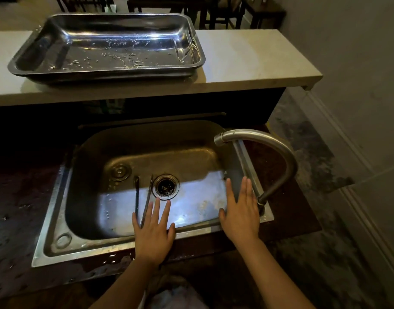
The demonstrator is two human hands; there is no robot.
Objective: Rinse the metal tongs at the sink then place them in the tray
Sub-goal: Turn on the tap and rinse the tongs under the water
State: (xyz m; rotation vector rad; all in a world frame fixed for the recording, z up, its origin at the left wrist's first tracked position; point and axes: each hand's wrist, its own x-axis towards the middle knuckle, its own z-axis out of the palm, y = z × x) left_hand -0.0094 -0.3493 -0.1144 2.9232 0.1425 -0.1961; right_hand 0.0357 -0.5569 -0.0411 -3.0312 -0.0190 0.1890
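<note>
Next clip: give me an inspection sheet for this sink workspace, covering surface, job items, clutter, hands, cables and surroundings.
Surface: dark countertop around the sink, wet with droplets; pale raised ledge behind it.
Job's things: metal tongs lie in the sink basin, left of the drain; steel tray sits on the ledge, holding only water drops; faucet arches over the sink's right side, no water seen running.
Clutter: nothing seen.
Hands: left hand open, fingers spread, over the near end of the tongs; right hand open, beside the faucet base. Neither grips anything.
Cables: nothing seen.
Surroundings: dark chairs beyond the ledge; mottled floor and wall to the right.
</note>
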